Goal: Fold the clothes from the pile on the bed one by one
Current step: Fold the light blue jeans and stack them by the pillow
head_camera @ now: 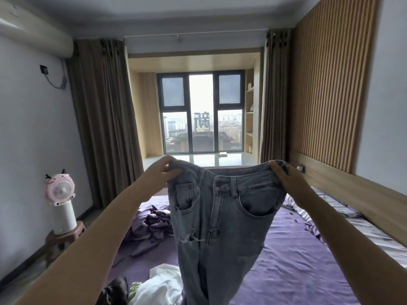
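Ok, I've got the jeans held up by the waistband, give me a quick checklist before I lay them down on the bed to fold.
1. Left hand grips the waistband corner of the jeans: ok.
2. Right hand grips the other waistband corner: ok.
3. Jeans hang front side toward you, button and pockets visible: ok.
4. Legs hang straight and untwisted: cannot tell, the lower legs run out of view.
5. Free flat space on the purple sheet to the right: ok.
6. Landing spot clear of the white garment and the crumpled purple bedding on the left: not ok if you lower them straight down, so shift right.
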The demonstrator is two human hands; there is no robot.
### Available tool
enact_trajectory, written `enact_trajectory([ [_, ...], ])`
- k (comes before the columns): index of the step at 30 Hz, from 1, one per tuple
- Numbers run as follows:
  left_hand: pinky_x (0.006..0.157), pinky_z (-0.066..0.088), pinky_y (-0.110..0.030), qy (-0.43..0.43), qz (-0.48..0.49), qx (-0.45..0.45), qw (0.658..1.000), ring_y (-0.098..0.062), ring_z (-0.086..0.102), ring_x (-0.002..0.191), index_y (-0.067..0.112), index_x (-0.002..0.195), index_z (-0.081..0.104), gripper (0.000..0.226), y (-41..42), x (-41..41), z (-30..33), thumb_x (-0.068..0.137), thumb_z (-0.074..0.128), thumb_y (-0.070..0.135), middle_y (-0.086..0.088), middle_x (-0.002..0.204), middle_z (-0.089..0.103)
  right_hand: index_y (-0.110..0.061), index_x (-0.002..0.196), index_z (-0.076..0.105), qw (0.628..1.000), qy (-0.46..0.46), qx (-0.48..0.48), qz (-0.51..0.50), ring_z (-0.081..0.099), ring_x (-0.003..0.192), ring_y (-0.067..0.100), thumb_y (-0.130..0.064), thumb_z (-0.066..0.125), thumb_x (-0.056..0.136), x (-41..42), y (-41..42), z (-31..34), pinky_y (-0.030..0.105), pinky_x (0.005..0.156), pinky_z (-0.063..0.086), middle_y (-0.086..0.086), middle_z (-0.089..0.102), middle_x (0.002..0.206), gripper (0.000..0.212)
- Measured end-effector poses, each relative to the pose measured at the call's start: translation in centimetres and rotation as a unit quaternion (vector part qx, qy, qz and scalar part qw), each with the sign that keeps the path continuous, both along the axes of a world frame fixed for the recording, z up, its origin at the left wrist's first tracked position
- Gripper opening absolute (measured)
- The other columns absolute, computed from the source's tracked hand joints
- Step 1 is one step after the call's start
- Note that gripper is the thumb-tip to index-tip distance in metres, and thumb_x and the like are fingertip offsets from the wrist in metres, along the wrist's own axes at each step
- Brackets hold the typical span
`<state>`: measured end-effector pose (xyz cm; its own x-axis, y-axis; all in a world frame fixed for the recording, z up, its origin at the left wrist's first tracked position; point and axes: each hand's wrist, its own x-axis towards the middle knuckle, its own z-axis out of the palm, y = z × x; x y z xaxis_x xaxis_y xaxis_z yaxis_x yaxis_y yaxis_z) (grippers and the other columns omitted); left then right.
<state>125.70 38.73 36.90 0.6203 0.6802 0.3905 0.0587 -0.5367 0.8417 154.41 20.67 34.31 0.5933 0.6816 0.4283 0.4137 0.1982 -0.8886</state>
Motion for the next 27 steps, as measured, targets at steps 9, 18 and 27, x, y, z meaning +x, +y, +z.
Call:
enact_trajectory([
  [9,0.089,0.054,-0.033,0.102,-0.034,-0.003,0.994,-0.022,0.064,0.103,0.032,0.117,0.052,0.047,-1.3,0.3,1.1,0.081,0.073,0.011,-0.009,0.111,0.066,-0.02,0.12,0.041,0.957,-0.225,-0.166,0.08,0.057,0.09,0.004,-0.018,0.079,0.074,1.8,-2.4,-0.4,0.006,0.068,0.047,-0.009,0.056,0.099,0.06],
  [18,0.067,0.047,-0.029,0.277,-0.023,-0.049,0.959,-0.018,0.056,0.069,0.004,0.073,0.07,0.041,-1.7,1.0,-2.1,0.047,0.081,0.033,0.0,0.065,0.063,-0.015,0.075,0.051,0.95,-0.299,-0.062,-0.065,0.052,0.064,0.015,-0.024,0.076,0.078,3.2,-2.3,-1.0,0.015,0.055,0.038,0.0,0.054,0.067,0.026],
  [27,0.079,0.056,-0.037,0.03,0.094,-0.164,0.982,-0.028,0.068,0.088,0.005,0.096,0.066,0.048,-4.1,1.6,-2.9,0.057,0.089,0.021,-0.016,0.097,0.071,-0.009,0.102,0.057,0.983,-0.135,-0.053,-0.113,0.056,0.084,0.024,-0.025,0.082,0.07,3.5,-2.1,-4.2,0.031,0.072,0.039,0.006,0.061,0.091,0.044],
])
